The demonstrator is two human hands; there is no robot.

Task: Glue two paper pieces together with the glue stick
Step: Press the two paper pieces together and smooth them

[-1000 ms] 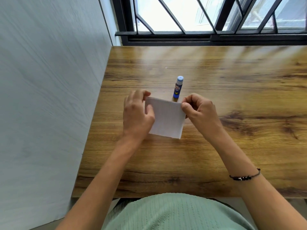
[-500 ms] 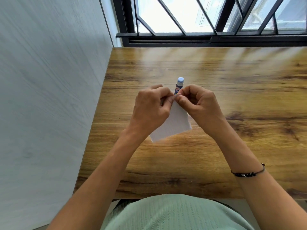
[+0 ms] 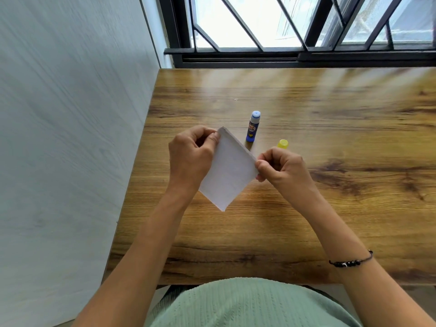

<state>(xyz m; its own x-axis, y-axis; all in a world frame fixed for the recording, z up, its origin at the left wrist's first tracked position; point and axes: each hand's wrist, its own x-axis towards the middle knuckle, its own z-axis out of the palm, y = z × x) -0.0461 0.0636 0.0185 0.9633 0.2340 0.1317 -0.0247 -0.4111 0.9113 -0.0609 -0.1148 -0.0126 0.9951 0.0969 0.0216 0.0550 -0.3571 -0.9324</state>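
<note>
Both hands hold the white paper pieces point(image 3: 227, 171) up off the wooden surface point(image 3: 330, 208), turned like a diamond: the left hand point(image 3: 190, 159) pinches the far corner between thumb and fingers, and the right hand point(image 3: 282, 167) pinches the corner on its side. Along the top edge the paper looks like 2 layers lying together, so the joining seems done or nearly so, though no glue shows. Just beyond the hands the blue glue stick point(image 3: 253, 126) stands upright and uncapped, and its yellow cap point(image 3: 282, 144) sits just past the right hand. What is left, by this reading, is pressing the sheets firmly and recapping the stick.
</note>
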